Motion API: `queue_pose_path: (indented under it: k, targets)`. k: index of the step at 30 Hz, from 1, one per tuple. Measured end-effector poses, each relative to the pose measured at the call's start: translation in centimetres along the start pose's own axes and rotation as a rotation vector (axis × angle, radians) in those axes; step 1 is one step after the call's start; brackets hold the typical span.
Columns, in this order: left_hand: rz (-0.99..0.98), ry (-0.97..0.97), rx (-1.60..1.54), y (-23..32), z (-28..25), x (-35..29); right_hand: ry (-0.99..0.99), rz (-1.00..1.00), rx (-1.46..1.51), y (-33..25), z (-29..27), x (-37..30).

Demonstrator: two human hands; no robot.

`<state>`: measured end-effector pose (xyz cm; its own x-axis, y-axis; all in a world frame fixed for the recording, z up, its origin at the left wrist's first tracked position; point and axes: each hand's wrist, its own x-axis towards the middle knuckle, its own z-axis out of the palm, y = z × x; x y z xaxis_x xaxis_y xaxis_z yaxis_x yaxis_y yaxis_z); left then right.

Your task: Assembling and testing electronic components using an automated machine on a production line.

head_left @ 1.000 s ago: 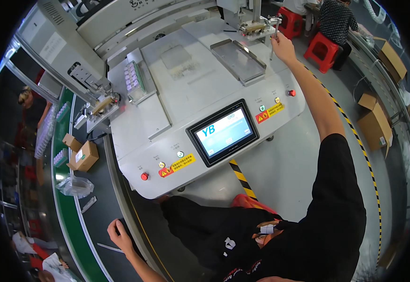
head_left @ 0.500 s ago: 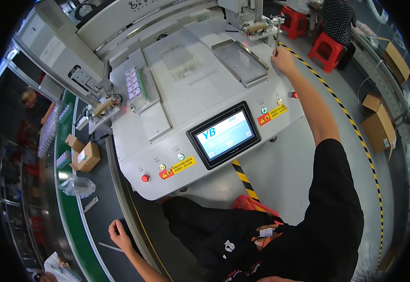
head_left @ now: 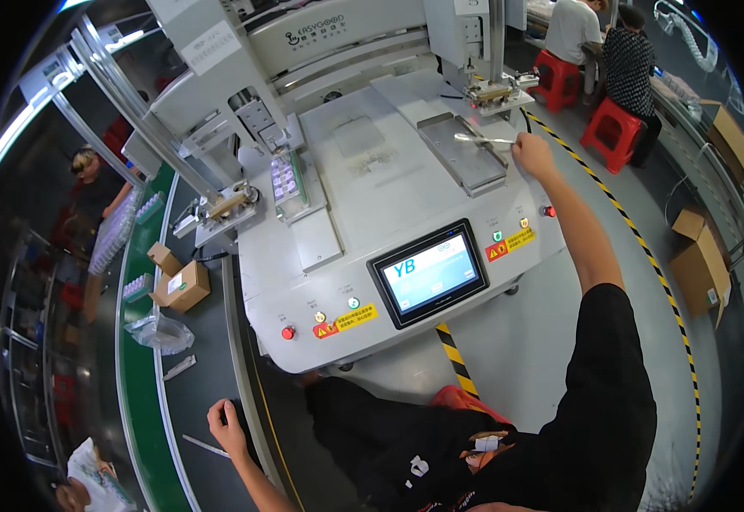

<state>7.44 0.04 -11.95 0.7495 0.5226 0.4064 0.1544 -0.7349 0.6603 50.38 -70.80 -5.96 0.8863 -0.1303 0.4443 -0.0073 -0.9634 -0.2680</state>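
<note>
My right hand (head_left: 532, 157) is closed round the end of a slim silvery metal tool (head_left: 493, 140). The tool reaches left over a shallow metal tray (head_left: 461, 162) on the machine's right side; whether it touches the tray I cannot tell. My left hand (head_left: 227, 427) hangs low at the left, its fingers loosely bent and apart, with nothing seen in it. Nearest to that hand lies a thin pale strip (head_left: 204, 445) on the dark surface. On the machine's left side a green-edged holder carries several small purple-and-white parts (head_left: 285, 181).
The white machine (head_left: 363, 205) has a touch screen (head_left: 428, 273) and red buttons in front. Metal heads (head_left: 496, 92) stand over both sides. A green conveyor (head_left: 143, 375), a cardboard box (head_left: 182, 287) and a clear bag (head_left: 160, 333) are left. People sit on red stools (head_left: 611, 130).
The tool in my right hand has swung from upright to nearly level, pointing left over the tray. The view has shifted, so the machine appears lower and further right.
</note>
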Motion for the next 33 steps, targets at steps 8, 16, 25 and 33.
queue_pose_path:
  k: [8, 16, 25, 33]
  targets:
    - [0.017, 0.004, 0.009, 0.3, 0.1, 0.1, -0.014, -0.082, -0.178, -0.5, 0.5, 0.3]
    - [0.005, -0.005, 0.003, 0.4, -0.1, 0.0, -0.186, -0.056, -0.265, 0.6, -0.4, 1.1]
    - [-0.022, -0.017, 0.026, -0.3, -0.5, 0.1, -0.664, 0.214, 0.467, -2.1, -8.2, -4.3]
    - [-0.002, -0.021, 0.025, -0.3, -0.6, 0.6, -1.018, 0.25, 0.848, -3.8, -9.4, -10.7]
